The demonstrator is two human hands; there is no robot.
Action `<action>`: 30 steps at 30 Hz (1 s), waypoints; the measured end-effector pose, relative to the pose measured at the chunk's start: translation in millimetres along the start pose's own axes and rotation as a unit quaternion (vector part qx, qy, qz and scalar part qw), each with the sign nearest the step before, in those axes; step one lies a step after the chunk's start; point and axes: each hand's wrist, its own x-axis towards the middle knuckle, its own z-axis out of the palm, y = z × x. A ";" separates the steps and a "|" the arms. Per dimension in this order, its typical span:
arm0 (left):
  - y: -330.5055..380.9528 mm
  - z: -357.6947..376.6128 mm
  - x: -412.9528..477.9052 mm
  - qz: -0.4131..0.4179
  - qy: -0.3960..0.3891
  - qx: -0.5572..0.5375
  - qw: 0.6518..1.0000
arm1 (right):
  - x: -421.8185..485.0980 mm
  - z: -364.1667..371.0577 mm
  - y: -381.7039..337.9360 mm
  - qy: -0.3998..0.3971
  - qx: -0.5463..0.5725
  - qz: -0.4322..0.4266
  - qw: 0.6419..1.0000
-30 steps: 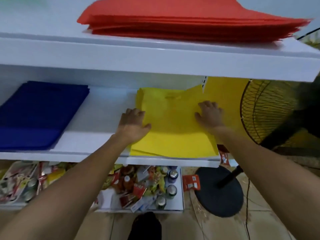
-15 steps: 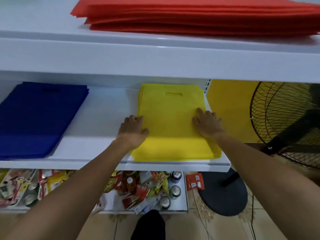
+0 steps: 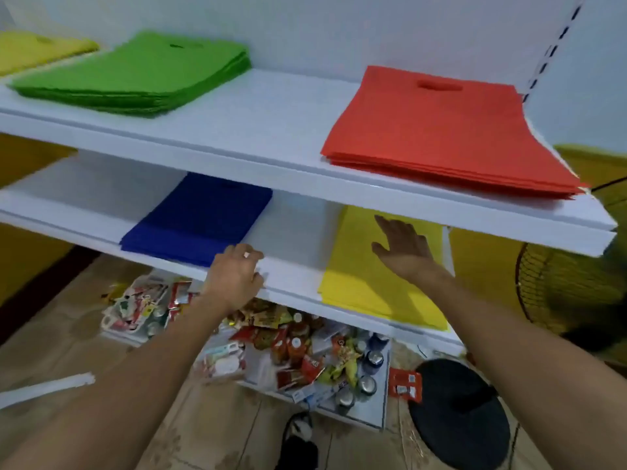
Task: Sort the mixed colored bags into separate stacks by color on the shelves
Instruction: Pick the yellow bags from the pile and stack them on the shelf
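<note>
Small shop, white display shelves [image 3: 271, 130], packaged snacks [image 3: 298, 347]

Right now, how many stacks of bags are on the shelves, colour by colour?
Yellow: 2, the upper yellow stack and the lower yellow stack
Green: 1, the green stack
Red: 1, the red stack
Blue: 1, the blue stack
Total: 5 stacks
</note>
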 end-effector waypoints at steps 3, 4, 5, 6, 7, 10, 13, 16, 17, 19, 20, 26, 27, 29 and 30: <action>-37.3 -36.6 -59.8 -0.061 0.021 0.009 0.998 | -20.0 -12.6 -78.8 0.002 0.027 -0.093 0.995; -50.9 -48.9 -80.1 -0.083 0.024 0.010 0.996 | -26.6 -15.9 -107.2 0.003 0.036 -0.131 0.991; -62.7 -64.0 -100.8 -0.106 0.029 0.020 0.994 | -33.4 -19.9 -136.1 0.003 0.041 -0.170 0.985; -74.3 -78.4 -121.8 -0.132 0.040 0.036 0.990 | -39.3 -24.6 -165.3 0.002 0.043 -0.209 0.977; -85.8 -92.0 -142.7 -0.154 0.053 0.057 0.985 | -45.5 -30.4 -194.6 0.004 0.049 -0.244 0.969; -124.3 -128.9 -198.9 -0.205 0.073 0.118 0.969 | -63.2 -53.7 -278.4 0.024 0.063 -0.336 0.939; -165.9 -161.9 -245.2 -0.266 0.096 0.152 0.947 | -79.0 -75.5 -353.5 0.052 0.061 -0.411 0.908; -208.9 -193.4 -283.3 -0.310 0.122 0.182 0.925 | -84.3 -86.9 -424.6 0.069 0.058 -0.454 0.887; -223.0 -203.1 -293.7 -0.322 0.131 0.185 0.919 | -85.6 -88.2 -446.5 0.074 0.058 -0.462 0.882; -255.3 -219.6 -312.2 -0.342 0.143 0.189 0.909 | -87.3 -88.6 -489.0 0.079 0.059 -0.470 0.877; -273.1 -226.5 -319.7 -0.348 0.145 0.187 0.907 | -87.3 -87.9 -509.1 0.079 0.060 -0.474 0.875; -373.9 -260.7 -321.2 -0.357 0.145 0.173 0.907 | -62.1 -89.1 -612.2 0.094 0.096 -0.494 0.859; -385.6 -264.5 -314.5 -0.349 0.143 0.168 0.911 | -54.9 -90.2 -624.4 0.097 0.098 -0.486 0.863; -408.0 -268.8 -297.1 -0.329 0.139 0.163 0.919 | -38.1 -89.8 -644.7 0.100 0.097 -0.468 0.873; -419.5 -271.0 -287.3 -0.319 0.140 0.163 0.923 | -28.7 -88.7 -654.0 0.095 0.101 -0.458 0.878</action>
